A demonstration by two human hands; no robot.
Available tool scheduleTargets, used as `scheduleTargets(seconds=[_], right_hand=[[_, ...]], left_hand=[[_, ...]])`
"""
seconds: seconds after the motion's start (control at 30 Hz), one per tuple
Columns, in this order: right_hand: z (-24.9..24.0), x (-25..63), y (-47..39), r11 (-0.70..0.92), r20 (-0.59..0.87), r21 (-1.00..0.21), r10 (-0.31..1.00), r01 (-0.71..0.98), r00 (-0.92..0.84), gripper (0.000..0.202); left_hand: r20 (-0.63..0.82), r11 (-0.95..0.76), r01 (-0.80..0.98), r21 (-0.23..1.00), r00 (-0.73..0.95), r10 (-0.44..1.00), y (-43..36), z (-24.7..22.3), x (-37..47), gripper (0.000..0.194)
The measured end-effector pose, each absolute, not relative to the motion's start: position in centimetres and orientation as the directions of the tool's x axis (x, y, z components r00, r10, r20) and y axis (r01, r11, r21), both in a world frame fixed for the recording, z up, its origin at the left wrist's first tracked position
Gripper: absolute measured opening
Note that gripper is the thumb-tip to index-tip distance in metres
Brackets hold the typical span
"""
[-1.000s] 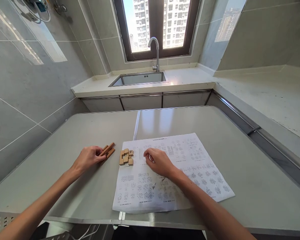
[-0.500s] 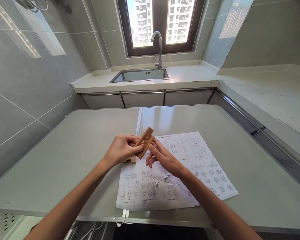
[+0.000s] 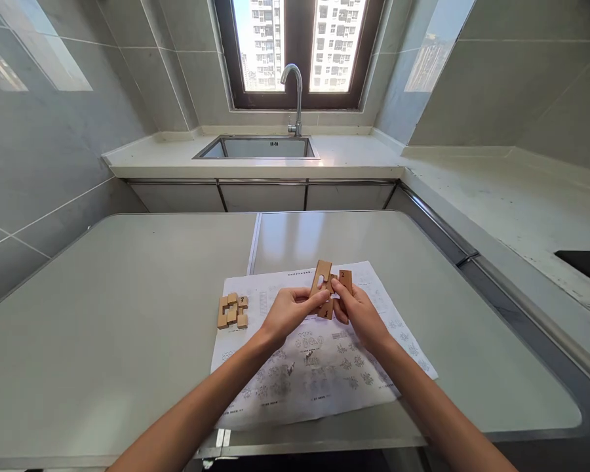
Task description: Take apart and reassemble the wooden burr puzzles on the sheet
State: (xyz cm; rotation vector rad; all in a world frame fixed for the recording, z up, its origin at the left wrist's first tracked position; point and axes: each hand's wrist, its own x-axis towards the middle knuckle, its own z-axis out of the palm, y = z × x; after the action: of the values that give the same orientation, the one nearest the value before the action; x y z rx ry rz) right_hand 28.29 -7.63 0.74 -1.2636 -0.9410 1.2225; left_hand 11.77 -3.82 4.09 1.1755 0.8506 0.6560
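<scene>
Over the printed instruction sheet [image 3: 295,400], my left hand [image 3: 289,316] is closed on a notched wooden puzzle piece [image 3: 323,269] held at a slant. Another wooden piece with a dark number [image 3: 326,309] shows below its fingers, touching it. My right hand [image 3: 366,319] pinches a wooden puzzle piece marked 2 [image 3: 345,278], close beside the pieces in the left hand. Fingers cover parts of the joint between them. To the left, several notched wooden pieces [image 3: 232,314] lie together at the sheet's left edge, one bearing a dark number.
The sheet lies on a pale folding table [image 3: 142,314] with a seam. Two torn spots [image 3: 309,356] show in the paper. Beyond are a counter with a sink [image 3: 255,148] and tap [image 3: 299,98]. A dark flat object [image 3: 585,265] rests on the right counter.
My hands have moved right over the sheet, away from the loose pieces, which show fully now. My right hand now grips the piece marked 2. The camera view has shifted.
</scene>
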Motion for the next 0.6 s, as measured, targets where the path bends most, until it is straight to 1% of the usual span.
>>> scheduleTargets(seconds=[0.1, 0.13, 0.2, 0.27, 0.33, 0.5, 0.6], right_hand=[[0.5, 29.3, -6.3, -0.087, -0.090, -0.996, 0.984, -0.025, 0.157, 0.050], [0.5, 29.5, -5.9, -0.072, -0.065, -0.997, 0.985, 0.042, 0.161, 0.051], [0.6, 29.9, -5.1, -0.024, 0.010, -0.974, 0.989, 0.227, 0.149, 0.051], [0.5, 29.9, -4.7, 0.030, 0.078, -0.912, 0.992, 0.410, 0.101, 0.051], [0.2, 29.6, -4.6, 0.066, 0.112, -0.846, 0.992, 0.529, 0.054, 0.050], [-1.3, 28.8, -5.0, 0.091, 0.113, -0.698, 0.993, 0.710, -0.016, 0.040], [-1.8, 28.7, -5.2, 0.108, 0.112, -0.609, 0.992, 0.785, -0.050, 0.036]], left_hand=[[-0.242, 0.309, -0.043, 0.950, 0.520, 0.819, -3.5, 2.9, 11.3, 0.045], [-0.239, 0.307, -0.049, 0.951, 0.517, 0.822, -3.3, 2.6, 11.1, 0.047], [-0.219, 0.285, -0.052, 0.957, 0.515, 0.829, -3.0, 2.1, 10.6, 0.051], [-0.201, 0.263, -0.052, 0.964, 0.506, 0.839, -2.8, 1.6, 10.1, 0.053], [-0.190, 0.250, -0.052, 0.967, 0.506, 0.841, -2.7, 1.2, 9.6, 0.053], [-0.154, 0.240, -0.094, 0.966, 0.539, 0.828, -2.6, 0.5, 9.1, 0.046], [-0.141, 0.245, -0.124, 0.962, 0.542, 0.829, -2.5, 0.5, 9.1, 0.045]])
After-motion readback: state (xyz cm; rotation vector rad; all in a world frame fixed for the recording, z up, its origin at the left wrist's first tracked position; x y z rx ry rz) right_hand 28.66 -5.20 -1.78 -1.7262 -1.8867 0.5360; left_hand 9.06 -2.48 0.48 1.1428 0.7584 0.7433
